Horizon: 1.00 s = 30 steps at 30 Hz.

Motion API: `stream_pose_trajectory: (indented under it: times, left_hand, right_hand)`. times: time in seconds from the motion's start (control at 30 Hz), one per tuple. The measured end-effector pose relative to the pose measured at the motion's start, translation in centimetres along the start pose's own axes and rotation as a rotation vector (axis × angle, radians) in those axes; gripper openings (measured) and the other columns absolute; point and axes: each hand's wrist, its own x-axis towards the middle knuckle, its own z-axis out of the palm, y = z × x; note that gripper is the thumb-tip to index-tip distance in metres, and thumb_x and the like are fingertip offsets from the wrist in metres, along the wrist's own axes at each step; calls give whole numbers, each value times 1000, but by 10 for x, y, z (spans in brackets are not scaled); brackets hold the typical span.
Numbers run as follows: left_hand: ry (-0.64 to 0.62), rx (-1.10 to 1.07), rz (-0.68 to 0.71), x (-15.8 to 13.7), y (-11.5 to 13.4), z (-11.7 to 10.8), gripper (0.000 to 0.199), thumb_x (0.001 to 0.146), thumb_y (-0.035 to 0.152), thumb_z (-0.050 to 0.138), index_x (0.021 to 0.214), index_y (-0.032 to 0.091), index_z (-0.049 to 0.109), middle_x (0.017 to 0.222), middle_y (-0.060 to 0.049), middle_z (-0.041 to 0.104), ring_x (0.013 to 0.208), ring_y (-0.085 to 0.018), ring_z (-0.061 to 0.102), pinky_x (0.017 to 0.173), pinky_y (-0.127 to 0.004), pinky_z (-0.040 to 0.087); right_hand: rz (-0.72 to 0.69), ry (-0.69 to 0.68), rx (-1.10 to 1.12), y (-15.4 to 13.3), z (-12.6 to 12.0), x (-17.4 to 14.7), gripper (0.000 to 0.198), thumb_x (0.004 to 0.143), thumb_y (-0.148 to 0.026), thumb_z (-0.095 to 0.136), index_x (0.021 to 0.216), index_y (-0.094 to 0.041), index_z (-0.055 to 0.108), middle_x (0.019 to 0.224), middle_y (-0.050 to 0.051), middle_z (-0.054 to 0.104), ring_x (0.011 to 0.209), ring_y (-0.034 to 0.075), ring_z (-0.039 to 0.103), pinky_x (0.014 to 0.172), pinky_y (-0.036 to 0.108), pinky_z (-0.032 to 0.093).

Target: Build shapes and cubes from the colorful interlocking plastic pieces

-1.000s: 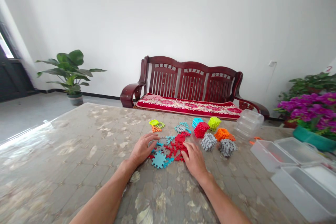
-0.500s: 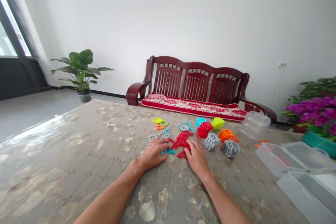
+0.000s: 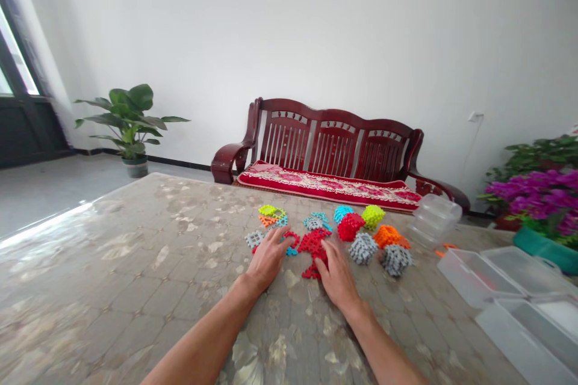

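Observation:
My left hand [image 3: 270, 257] lies on the tablecloth with its fingers apart, over flat lattice-like building pieces. A red piece [image 3: 292, 239] and a blue piece [image 3: 292, 251] show by its fingertips; what lies under the fingers is hidden. Beyond it are a grey piece [image 3: 254, 239], an orange piece [image 3: 267, 221] and a yellow-green piece [image 3: 268, 210]. My right hand [image 3: 335, 274], thumb apart from the fingers, touches the edge of a group of red lattice pieces [image 3: 310, 242]. Farther off lie grey flat pieces [image 3: 312, 224].
Right of the hands sit knobbly balls: red [image 3: 350, 227], blue [image 3: 343, 213], yellow-green [image 3: 373, 216], orange [image 3: 389, 236] and two grey [image 3: 363, 249]. Clear plastic boxes [image 3: 467, 277] stand at the right, by a stacked clear container [image 3: 436, 219]. A wooden bench [image 3: 336, 138] is behind the table.
My left hand has moved slightly forward over the flat pieces, and the blue and red ones near it have shifted. My right hand stays by the red pieces. The view has turned slightly right.

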Motion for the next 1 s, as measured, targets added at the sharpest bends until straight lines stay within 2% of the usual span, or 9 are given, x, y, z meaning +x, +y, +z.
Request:
stream_pose_trajectory:
  times: [0.1, 0.2, 0.3, 0.4, 0.53, 0.7, 0.87, 1.0]
  left_hand:
    - [63, -49, -110, -1, -11, 4, 45, 83, 3, 43, 112, 24, 69, 141, -9, 53, 125, -23, 52, 104, -42, 49]
    - [46, -110, -157, -1, -17, 7, 48, 83, 2, 41, 118, 23, 67, 143, -10, 53, 126, -22, 54, 106, -41, 48]
    - [-52, -156, -91, -1, -15, 7, 46, 88, 11, 45, 128, 25, 61, 139, -9, 57, 127, -21, 54, 108, -38, 47]
    - [-137, -153, -19, -1, -8, 3, 45, 89, 22, 54, 134, 26, 56, 139, -7, 58, 128, -21, 53, 110, -39, 44]
    - [-99, -47, -35, 1, 0, -3, 41, 89, 30, 57, 130, 28, 59, 135, -6, 61, 131, -25, 49, 114, -46, 35]
    - [29, 57, -234, 5, 2, -11, 30, 94, 28, 48, 118, 28, 66, 129, -6, 66, 127, -25, 52, 114, -51, 30]
    - [191, 105, -484, 5, -1, -20, 34, 93, 23, 44, 119, 30, 65, 130, -4, 65, 127, -24, 52, 113, -48, 30]
    - [188, 191, -705, 5, -9, -30, 37, 91, 22, 43, 120, 28, 65, 135, -6, 61, 129, -26, 48, 111, -46, 32]
  right_hand:
    - [34, 39, 125, 9, 3, 0, 46, 89, -25, 46, 134, -20, 55, 137, 11, 58, 128, 25, 52, 111, 48, 41]
    - [95, 41, 244, 19, 7, -1, 53, 83, -20, 48, 135, -20, 53, 137, 10, 58, 128, 26, 53, 111, 49, 41]
    - [138, 25, 341, 26, 9, -1, 58, 77, -18, 50, 136, -22, 53, 138, 10, 57, 127, 26, 54, 111, 49, 41]
    - [159, 7, 397, 26, 9, 1, 57, 79, -20, 51, 136, -22, 53, 139, 9, 56, 128, 25, 53, 111, 48, 41]
    - [136, -22, 395, 23, 7, 4, 51, 82, -25, 52, 133, -22, 56, 138, 9, 58, 127, 24, 54, 112, 46, 41]
    - [99, -22, 355, 23, 7, 7, 45, 84, -29, 53, 128, -20, 60, 133, 10, 61, 125, 25, 55, 111, 46, 42]
    - [138, -19, 413, 28, 11, 9, 42, 86, -32, 53, 126, -21, 61, 130, 10, 63, 120, 25, 60, 105, 44, 48]
    - [156, -20, 461, 29, 11, 11, 39, 88, -34, 51, 122, -21, 63, 127, 11, 65, 117, 24, 62, 102, 42, 51]
